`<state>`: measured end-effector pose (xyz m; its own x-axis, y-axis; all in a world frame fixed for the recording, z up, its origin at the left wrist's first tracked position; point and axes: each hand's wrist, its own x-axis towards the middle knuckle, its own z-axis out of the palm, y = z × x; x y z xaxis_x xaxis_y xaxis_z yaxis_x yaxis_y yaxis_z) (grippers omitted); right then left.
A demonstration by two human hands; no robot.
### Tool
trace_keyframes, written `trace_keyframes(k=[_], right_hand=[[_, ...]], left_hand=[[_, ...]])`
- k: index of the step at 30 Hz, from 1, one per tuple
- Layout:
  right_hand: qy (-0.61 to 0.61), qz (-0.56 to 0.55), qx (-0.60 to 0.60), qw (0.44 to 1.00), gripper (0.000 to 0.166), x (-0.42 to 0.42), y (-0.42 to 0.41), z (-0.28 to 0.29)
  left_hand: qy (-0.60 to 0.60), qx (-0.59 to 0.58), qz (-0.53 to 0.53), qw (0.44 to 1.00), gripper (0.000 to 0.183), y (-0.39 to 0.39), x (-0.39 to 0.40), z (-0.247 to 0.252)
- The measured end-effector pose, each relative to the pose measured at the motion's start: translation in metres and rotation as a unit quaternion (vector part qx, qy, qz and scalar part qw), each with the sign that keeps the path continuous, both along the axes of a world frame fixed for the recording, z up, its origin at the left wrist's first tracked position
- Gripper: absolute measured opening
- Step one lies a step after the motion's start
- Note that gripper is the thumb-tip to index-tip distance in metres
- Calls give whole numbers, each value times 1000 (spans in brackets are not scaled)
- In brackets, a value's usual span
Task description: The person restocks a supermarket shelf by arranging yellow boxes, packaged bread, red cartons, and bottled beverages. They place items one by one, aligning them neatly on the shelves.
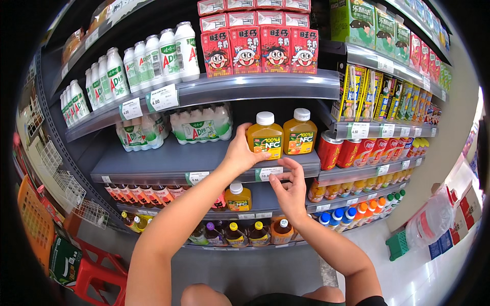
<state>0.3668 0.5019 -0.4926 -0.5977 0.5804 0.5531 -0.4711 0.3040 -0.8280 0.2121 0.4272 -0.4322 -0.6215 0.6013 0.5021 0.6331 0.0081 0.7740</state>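
My left hand (243,151) is closed around the lower left side of a white-capped plastic juice bottle (265,135), which stands upright at the front of the middle shelf (153,160). Just right of it stands a second orange juice bottle (299,132), with a narrow gap between the two. My right hand (287,181) is in front of the shelf edge, below the bottles, fingers bent and apart, holding nothing. Behind it is a price tag (269,174). One more juice bottle (238,198) of the same kind stands on the shelf below, between my forearms.
Shrink-wrapped packs of white bottles (201,124) sit left on the middle shelf. Above, a shelf (229,86) juts out with white bottles and red milk cartons (247,49). Cans (330,151) stand on the right. A red plastic stool (99,273) is at lower left, a green crate (398,244) at right.
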Motion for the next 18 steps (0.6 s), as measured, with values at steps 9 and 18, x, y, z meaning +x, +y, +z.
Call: trace_keyframes(k=[9, 18], right_hand=[[-78, 43, 52, 995, 52, 0, -9, -54], [-237, 45, 94, 966, 72, -23, -12, -122]], left_hand=[[20, 163, 65, 984, 79, -65, 92, -74], [-178, 146, 134, 964, 79, -94, 89, -199]])
